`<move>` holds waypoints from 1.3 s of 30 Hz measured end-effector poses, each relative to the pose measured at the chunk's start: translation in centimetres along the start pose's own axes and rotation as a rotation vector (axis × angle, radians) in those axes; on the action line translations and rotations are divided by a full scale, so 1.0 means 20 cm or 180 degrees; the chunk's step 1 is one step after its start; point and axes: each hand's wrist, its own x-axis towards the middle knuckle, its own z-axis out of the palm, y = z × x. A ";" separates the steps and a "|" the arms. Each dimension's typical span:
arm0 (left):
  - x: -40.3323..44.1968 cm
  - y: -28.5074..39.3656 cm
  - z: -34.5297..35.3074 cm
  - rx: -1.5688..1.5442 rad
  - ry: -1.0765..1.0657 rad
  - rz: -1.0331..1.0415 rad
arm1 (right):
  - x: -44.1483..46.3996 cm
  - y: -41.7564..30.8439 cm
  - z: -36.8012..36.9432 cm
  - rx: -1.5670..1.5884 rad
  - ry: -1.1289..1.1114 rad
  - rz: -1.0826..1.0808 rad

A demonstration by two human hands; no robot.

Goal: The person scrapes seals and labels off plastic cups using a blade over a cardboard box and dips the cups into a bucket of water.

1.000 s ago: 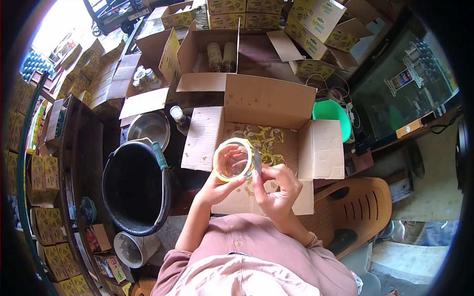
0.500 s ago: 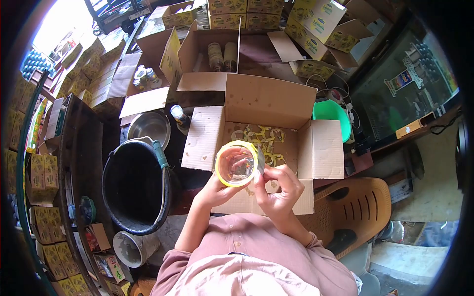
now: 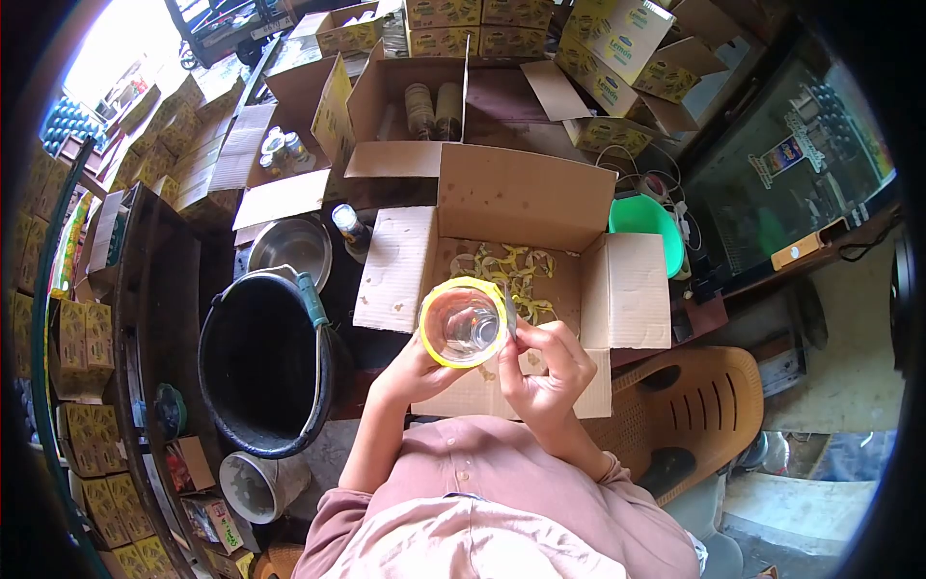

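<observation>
My left hand (image 3: 417, 372) is wrapped around a clear cup (image 3: 453, 323) with a bright yellow rim, its mouth tipped up toward me. Pinched in the fingers of my right hand (image 3: 550, 372) is a thin grey blade-like piece (image 3: 511, 311), held against the right side of the rim; its exact kind is unclear. Both hands are over the near side of an open cardboard box (image 3: 526, 198). Curled yellow strips (image 3: 531, 280) lie on the bottom of that box.
A black bucket (image 3: 260, 376) stands at left, with a metal bowl (image 3: 289, 253) behind it and a can (image 3: 349, 224) nearby. A green basin (image 3: 644, 232) is beyond the box's right side. An orange-brown chair (image 3: 709, 396) is at right. Lemon-printed cartons (image 3: 444, 41) are stacked behind.
The cup has turned or tilted slightly in my left hand, so its bottom shows more clearly. My right hand stays at the rim with the grey piece.
</observation>
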 end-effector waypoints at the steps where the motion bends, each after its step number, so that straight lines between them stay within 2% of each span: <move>1: 0.00 0.01 0.00 0.0098 -0.0005 -0.0016 | 0.00 0.00 0.00 -0.0015 -0.0003 -0.0020; 9: -0.01 0.02 -0.01 0.0337 -0.0032 -0.0211 | 0.00 0.02 0.00 -0.0253 0.0051 -0.0243; 12: -0.01 0.03 -0.03 0.0752 -0.0141 -0.0196 | 0.01 0.02 0.01 -0.0366 0.0045 -0.0258; 16: -0.02 0.02 -0.02 0.0662 -0.0070 -0.0267 | 0.01 0.04 0.02 -0.0314 0.0056 -0.0305; 21: -0.03 -0.01 -0.03 0.0682 0.0038 -0.0266 | -0.01 0.04 0.03 -0.0131 0.0070 -0.0124; 27: -0.05 -0.02 -0.03 0.0846 -0.0244 -0.0387 | 0.02 0.04 0.00 -0.0105 -0.0005 0.0068; 30: -0.02 -0.01 -0.04 0.1137 -0.0412 -0.0214 | 0.02 0.05 0.01 0.0068 0.0040 0.0246; 33: 0.01 0.03 -0.03 0.0688 -0.0271 -0.0420 | 0.01 0.05 0.01 0.0113 0.0122 0.0317; 39: 0.01 0.03 -0.01 0.0312 -0.0089 -0.0410 | 0.00 0.05 0.00 0.0047 0.0021 0.0114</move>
